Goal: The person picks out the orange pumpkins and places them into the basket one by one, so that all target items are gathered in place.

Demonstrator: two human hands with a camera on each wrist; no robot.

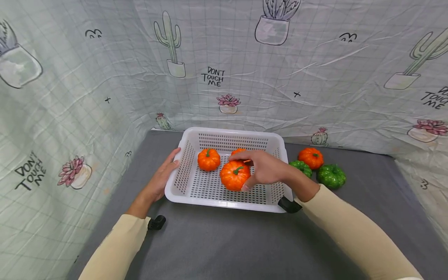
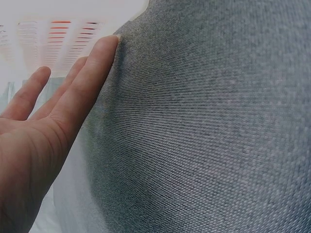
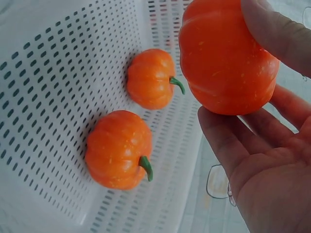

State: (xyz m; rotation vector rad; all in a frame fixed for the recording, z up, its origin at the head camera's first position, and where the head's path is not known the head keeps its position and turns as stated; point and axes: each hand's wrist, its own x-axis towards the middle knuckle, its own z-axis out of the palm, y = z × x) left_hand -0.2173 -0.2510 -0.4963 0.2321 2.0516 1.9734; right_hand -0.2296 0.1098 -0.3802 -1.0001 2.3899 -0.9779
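Observation:
My right hand point(image 1: 267, 167) grips an orange toy pumpkin point(image 1: 232, 179) with a green stem, thumb on one side and fingers on the other. It is held up inside a white perforated plastic basket point(image 1: 224, 203). Two more orange pumpkins lie on the basket floor, one at the left point(image 1: 208, 160) and one toward the back point(image 1: 238, 151), partly hidden by my right hand in the head view. Both show fully in the right wrist view. At the basket's left end, my left hand point(image 1: 162, 179) rests against the outer wall, its fingers point(image 2: 90, 77) extended.
Right of the basket, an orange pumpkin point(image 1: 310, 158) and a green pumpkin point(image 1: 331, 177) sit on the grey cloth point(image 1: 224, 245). Another green one point(image 1: 301, 167) is partly behind my right arm. A patterned curtain point(image 1: 245, 77) hangs behind and at the sides.

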